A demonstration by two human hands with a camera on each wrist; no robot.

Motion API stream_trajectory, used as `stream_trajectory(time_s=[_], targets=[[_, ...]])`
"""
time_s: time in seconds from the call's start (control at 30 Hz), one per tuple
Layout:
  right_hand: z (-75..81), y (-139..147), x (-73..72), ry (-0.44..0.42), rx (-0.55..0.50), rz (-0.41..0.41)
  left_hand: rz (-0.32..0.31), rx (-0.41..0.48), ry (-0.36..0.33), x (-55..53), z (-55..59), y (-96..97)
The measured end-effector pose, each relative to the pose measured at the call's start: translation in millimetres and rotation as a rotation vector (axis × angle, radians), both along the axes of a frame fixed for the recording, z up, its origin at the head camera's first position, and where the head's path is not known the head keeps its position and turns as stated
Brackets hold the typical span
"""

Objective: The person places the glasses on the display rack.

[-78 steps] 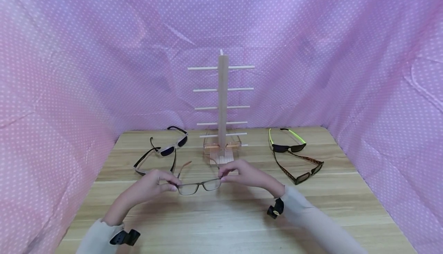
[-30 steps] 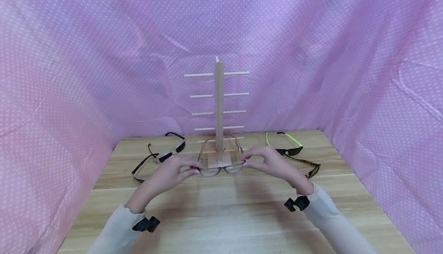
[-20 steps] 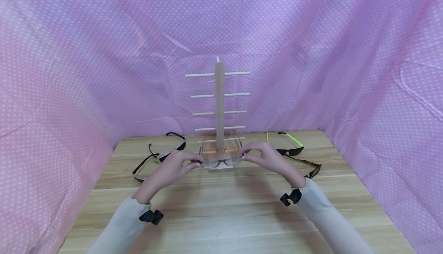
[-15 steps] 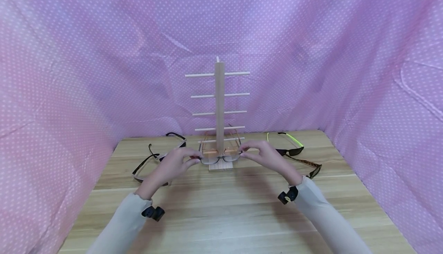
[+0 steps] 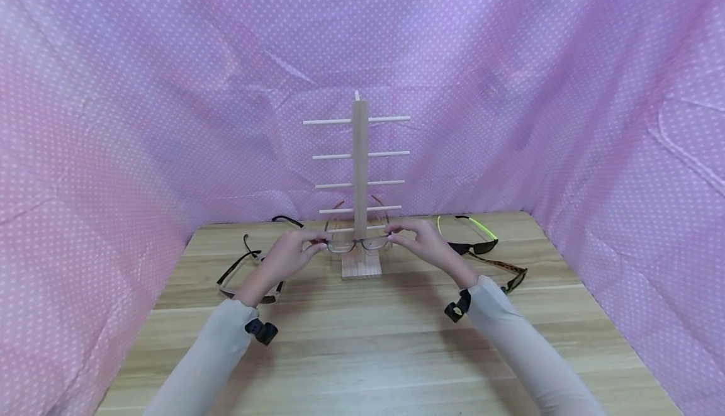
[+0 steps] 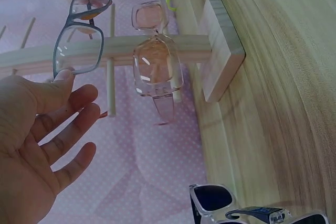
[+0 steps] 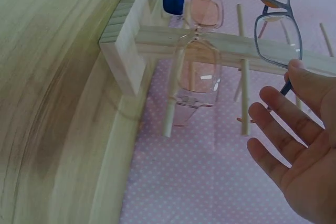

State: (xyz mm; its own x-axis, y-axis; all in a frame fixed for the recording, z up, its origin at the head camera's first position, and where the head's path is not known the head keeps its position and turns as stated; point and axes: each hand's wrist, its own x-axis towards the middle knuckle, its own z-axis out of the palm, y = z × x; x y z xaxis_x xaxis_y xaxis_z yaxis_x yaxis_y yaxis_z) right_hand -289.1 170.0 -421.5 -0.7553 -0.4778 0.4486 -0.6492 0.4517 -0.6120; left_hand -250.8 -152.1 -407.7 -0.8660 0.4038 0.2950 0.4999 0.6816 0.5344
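Note:
A pair of grey-framed eyeglasses (image 5: 374, 243) is held up level in front of the wooden display stand (image 5: 360, 170), its temples pointing back on either side of the post. My left hand (image 5: 291, 253) pinches the left end of the frame between thumb and fingers. At the other end my right hand (image 5: 425, 245) pinches near the hinge; its remaining fingers (image 7: 286, 124) are spread. Below, pink-tinted clear glasses (image 6: 154, 61) hang on the stand's lowest peg. In the left wrist view the grey eyeglasses (image 6: 79, 48) stand above that peg, close by the second one (image 6: 111, 93).
On the left of the table (image 5: 362, 353) lie white-framed sunglasses (image 6: 212, 198) and a dark-templed pair (image 5: 238, 271). Sunglasses with yellow-green temples (image 5: 481, 227) and a tortoiseshell pair (image 5: 514, 277) lie right. Bare pegs (image 5: 391, 153) project from the upper post. A pink dotted cloth (image 5: 510, 89) surrounds the table.
Both hands have carried the grey eyeglasses away from the front of the stand's base, forward and upward to the lower pegs. The temple tips now show above the second-lowest peg.

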Motion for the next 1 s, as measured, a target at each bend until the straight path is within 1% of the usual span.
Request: stream_trajectory(time_s=[0.17, 0.33, 0.53, 0.7, 0.83, 1.0], targets=[[-5.4, -3, -7.3, 0.016, -0.001, -0.031, 0.02, 0.008, 0.01, -6.9, -2.6, 0.6], [-6.6, -6, -12.3, 0.032, -0.01, -0.034, 0.041, 0.044, 0.011, -12.4, -6.4, 1.3], [-8.1, -7, -15.5, 0.037, -0.006, -0.056, 0.048, 0.068, 0.056, -16.9, -9.4, 4.6], [-11.1, -8, -18.7, 0.066, 0.012, -0.096, 0.042, 0.106, 0.067, -22.2, -11.7, 6.6], [-12.0, -10, -20.6, 0.088, 0.029, -0.112, 0.045, 0.125, 0.071, -25.9, -13.5, 6.2], [-10.8, -11, -22.0, 0.087, 0.034, -0.107, 0.054, 0.141, 0.047, -27.6, -13.5, 5.7]])
